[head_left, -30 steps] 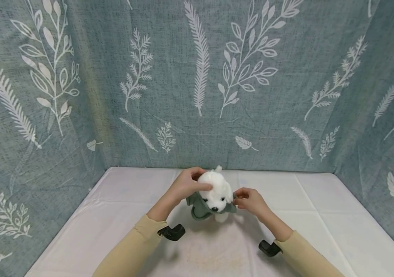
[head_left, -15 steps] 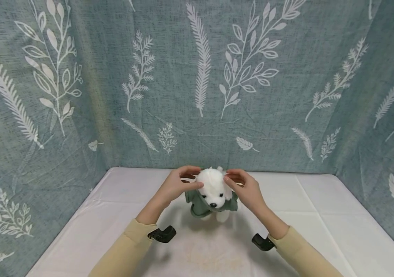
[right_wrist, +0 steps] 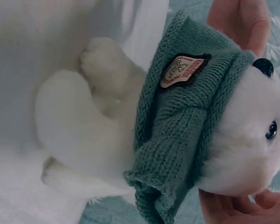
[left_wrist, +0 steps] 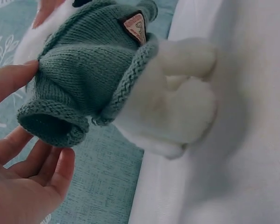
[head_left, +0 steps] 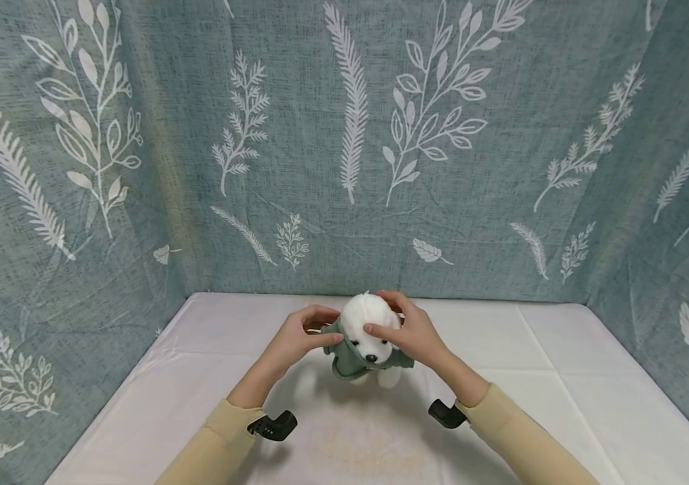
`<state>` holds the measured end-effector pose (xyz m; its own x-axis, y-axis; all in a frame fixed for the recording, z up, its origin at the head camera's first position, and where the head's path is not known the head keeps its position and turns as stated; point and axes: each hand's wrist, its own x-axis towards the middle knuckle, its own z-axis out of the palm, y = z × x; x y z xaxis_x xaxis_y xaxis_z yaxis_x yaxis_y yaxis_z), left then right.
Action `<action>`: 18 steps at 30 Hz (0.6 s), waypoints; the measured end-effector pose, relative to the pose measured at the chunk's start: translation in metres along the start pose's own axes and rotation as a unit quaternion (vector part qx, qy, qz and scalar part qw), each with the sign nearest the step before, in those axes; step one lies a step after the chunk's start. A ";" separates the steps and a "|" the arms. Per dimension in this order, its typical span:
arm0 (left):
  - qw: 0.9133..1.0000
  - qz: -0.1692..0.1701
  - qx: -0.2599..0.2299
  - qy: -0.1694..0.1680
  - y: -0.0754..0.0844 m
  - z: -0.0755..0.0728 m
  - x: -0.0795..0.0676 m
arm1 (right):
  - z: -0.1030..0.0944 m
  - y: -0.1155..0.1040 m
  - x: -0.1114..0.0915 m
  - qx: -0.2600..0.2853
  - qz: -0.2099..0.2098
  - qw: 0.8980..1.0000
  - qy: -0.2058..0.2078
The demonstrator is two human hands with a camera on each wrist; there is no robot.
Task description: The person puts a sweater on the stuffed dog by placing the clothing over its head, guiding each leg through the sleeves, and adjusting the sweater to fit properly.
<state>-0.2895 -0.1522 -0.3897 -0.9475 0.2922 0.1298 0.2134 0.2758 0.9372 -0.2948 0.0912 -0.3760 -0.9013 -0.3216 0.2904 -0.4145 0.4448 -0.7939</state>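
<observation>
A white plush dog [head_left: 364, 315] stands on its legs near the back of the table, facing me. It wears a green knitted sweater [left_wrist: 86, 67] with rolled edges and a small label [right_wrist: 184, 71] on the front. My left hand [head_left: 297, 339] holds the sweater's sleeve side: in the left wrist view the thumb touches the shoulder, with the other fingers behind the open cuff [left_wrist: 53, 123]. My right hand [head_left: 418, 335] grips the dog's head, thumb across the forehead by one eye and fingers behind. The plush's back is hidden.
A white cloth covers the table [head_left: 374, 444]. Blue-green curtains [head_left: 296, 148] with white leaf prints hang close behind it and along both sides. Black wrist cameras [head_left: 275, 426] sit below both hands.
My right hand rose from the sweater's right side to the dog's head and now grips it. My left hand left the head and moved down to the left sleeve.
</observation>
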 end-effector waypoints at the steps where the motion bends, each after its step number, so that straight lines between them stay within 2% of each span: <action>1: 1.000 -0.001 -0.001 0.001 -0.001 0.000 -0.001 | 0.000 0.000 0.000 -0.003 0.001 1.000 0.003; 8: 1.000 -0.005 -0.011 0.008 -0.002 0.002 -0.003 | 0.001 -0.001 -0.002 0.002 0.015 1.000 0.020; 15: 1.000 0.005 -0.016 0.017 0.013 0.001 -0.010 | 0.002 0.001 -0.002 0.008 0.012 0.999 0.030; 18: 1.000 0.002 -0.014 0.017 0.011 -0.001 -0.010 | 0.003 0.002 -0.002 0.008 0.009 0.999 0.031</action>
<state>-0.2783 -0.1529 -0.3803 -0.9544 0.2617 0.1434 0.2106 0.2499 0.9451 -0.2939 0.0906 -0.3796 -0.9150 -0.2607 0.3080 -0.3963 0.4369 -0.8075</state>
